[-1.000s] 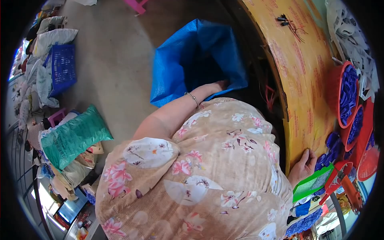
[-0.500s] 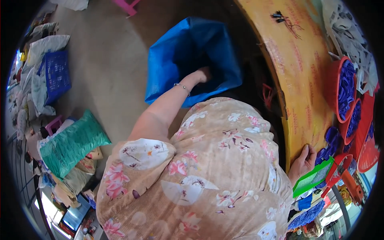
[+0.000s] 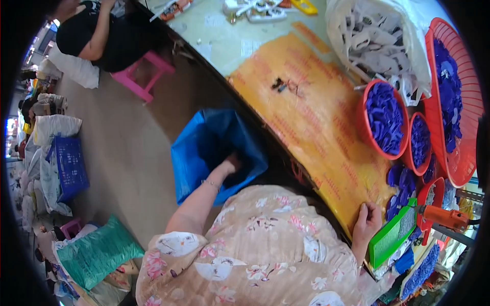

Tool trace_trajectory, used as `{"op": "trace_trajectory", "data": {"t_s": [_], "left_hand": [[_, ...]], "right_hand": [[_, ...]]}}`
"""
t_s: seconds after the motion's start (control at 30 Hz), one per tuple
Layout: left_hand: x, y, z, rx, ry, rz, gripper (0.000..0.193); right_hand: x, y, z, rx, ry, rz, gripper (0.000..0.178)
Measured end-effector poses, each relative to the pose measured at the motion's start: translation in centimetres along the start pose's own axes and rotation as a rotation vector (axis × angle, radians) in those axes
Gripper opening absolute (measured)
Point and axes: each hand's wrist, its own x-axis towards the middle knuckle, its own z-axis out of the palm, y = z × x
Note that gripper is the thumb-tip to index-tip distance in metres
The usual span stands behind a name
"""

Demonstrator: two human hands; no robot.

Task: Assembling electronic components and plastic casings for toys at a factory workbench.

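Note:
My left hand [image 3: 232, 163] reaches down into a blue bag [image 3: 186, 168] that stands with its mouth spread wide on the floor, left of the table. The fingers are hidden in the dark inside, so whether they hold anything cannot be seen. My right hand [image 3: 367, 223] rests on the near edge of the table's orange-yellow covering [image 3: 326, 153]. Its fingers are curled in loosely, and nothing shows in them. Beside it lie a bright green tray [image 3: 383, 247] of small grey pieces and a pile of purple-blue plastic pieces [image 3: 403, 186].
Red bowls [image 3: 380, 148] of purple-blue pieces stand at the table's right, beside a white sack [image 3: 339, 30] of white parts. An orange-handled tool [image 3: 443, 217] hangs near them. A small dark wired part [image 3: 279, 85] lies on the covering. A co-worker [image 3: 81, 38] sits by a pink stool [image 3: 143, 76].
The view has shifted, bringing the co-worker and more of the table into sight. My left hand stays inside the blue bag, and my right hand remains at the table edge.

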Motion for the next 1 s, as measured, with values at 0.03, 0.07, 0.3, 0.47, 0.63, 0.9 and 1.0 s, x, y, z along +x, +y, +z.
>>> {"op": "trace_trajectory", "data": {"t_s": [0.03,0.07,0.3,0.47,0.63,0.9,1.0], "left_hand": [[-0.4,0.3,-0.1,0.020,-0.003,0.003,0.064],[-0.7,0.6,-0.2,0.038,-0.009,0.004,0.065],[-0.9,1.6,-0.4,-0.080,0.023,0.016,0.074],[-1.4,2.0,-0.5,-0.056,0.034,0.010,0.078],[-2.2,3.2,-0.6,0.000,0.031,-0.013,0.076],[-3.5,5.1,-1.0,0.034,0.002,0.017,0.067],[-2.5,2.8,0.0,0.174,0.104,0.147,0.068]], "right_hand": [[0.0,0.0,0.1,0.010,-0.017,0.009,0.005],[-0.1,-0.1,0.0,0.016,-0.037,0.018,0.005],[0.1,-1.5,0.0,0.022,0.022,-0.010,0.004],[0.2,-1.6,-0.3,0.037,-0.036,0.024,0.004],[0.2,-1.6,0.1,0.076,0.022,-0.015,0.005],[0.1,-2.0,-0.5,0.100,-0.055,0.048,0.004],[0.5,-1.6,-0.2,0.106,-0.046,0.001,0.004]]}}
